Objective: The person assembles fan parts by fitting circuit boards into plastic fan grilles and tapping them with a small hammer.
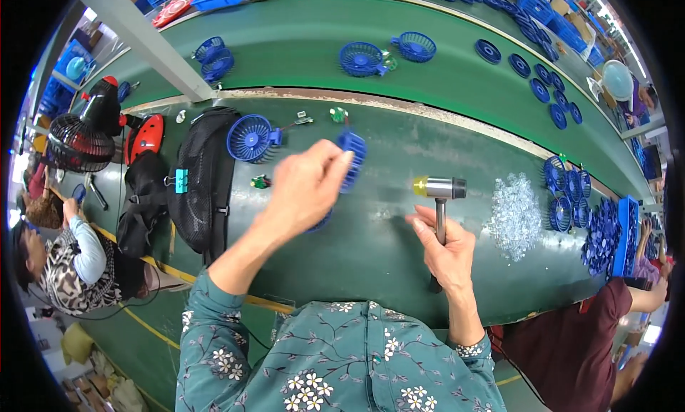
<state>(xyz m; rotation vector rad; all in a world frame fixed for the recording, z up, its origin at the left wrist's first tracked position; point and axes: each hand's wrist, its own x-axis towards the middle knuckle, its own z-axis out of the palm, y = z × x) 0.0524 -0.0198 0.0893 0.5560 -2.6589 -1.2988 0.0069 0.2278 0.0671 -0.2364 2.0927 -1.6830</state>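
My left hand (303,184) is closed on a round blue fan housing (354,162), which is tipped up on edge above the bench. Just beyond it lies a small green circuit board (338,115), apparently wired to that housing. Under my left wrist another blue part shows only its rim. In my right hand (449,256) is a mallet (440,189) with a yellow face and a black face, its metal handle running down through my fingers. The thumb and index finger of that hand are lifted a little. Another fan housing (251,138) rests left of my left hand.
A black mesh bag (203,176) and a black desk fan (80,144) stand at left. Clear small pieces (515,216) are heaped at right, near stacked blue housings (567,191) and a blue tray (626,234). Beyond the ledge, a green conveyor (300,55) carries blue parts. People sit both sides.
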